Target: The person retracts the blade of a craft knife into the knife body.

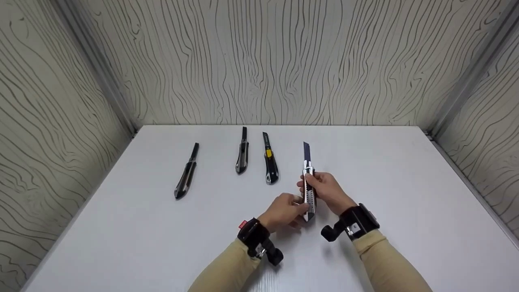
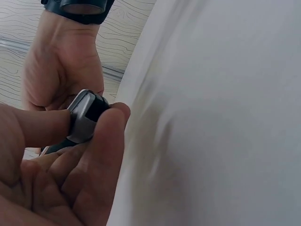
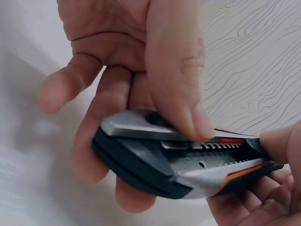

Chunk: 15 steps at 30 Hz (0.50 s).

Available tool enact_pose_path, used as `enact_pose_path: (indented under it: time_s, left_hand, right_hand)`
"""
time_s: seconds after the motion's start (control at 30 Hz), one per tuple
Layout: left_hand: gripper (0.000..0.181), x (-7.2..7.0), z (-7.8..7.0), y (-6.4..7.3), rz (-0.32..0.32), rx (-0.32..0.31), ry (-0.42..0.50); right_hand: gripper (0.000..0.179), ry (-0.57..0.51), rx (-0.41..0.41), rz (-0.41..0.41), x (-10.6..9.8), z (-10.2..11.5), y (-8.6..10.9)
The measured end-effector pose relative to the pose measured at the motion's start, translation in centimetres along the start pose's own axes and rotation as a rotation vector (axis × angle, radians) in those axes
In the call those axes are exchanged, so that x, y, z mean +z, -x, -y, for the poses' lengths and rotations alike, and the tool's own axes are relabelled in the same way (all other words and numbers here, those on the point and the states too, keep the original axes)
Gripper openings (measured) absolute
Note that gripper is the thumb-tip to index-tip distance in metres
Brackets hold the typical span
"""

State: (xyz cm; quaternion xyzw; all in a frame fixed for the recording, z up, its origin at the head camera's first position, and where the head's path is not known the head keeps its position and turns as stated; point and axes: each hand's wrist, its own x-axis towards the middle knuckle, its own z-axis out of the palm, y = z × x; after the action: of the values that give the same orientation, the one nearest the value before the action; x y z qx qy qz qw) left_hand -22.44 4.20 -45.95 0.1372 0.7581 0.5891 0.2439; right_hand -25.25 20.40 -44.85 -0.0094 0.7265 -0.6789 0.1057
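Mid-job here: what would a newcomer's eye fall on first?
The silver utility knife, right of centre, gripped by the left hand and right hand, its dark blade extended. Left of it, on the white table, lie three more knives, the nearest with a yellow slider. Behind stands a wavy-lined wall.

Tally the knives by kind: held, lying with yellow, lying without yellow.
Held knife: 1
Lying knife with yellow: 1
Lying knives without yellow: 2
Total: 4
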Motion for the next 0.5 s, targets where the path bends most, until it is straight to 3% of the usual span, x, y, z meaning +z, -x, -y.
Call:
enact_pose_path:
  time_s: [0.33, 0.5]
  left_hand:
    - [0.018, -0.29, -0.11, 0.06, 0.021, -0.016, 0.077]
    - [0.017, -0.36, 0.05, -0.02, 0.011, -0.019, 0.069]
  right_hand:
    - [0.055, -0.093, 0.081, 0.008, -0.21, -0.03, -0.05]
    - [0.057, -0.087, 0.065, 0.003, -0.15, -0.27, -0.06]
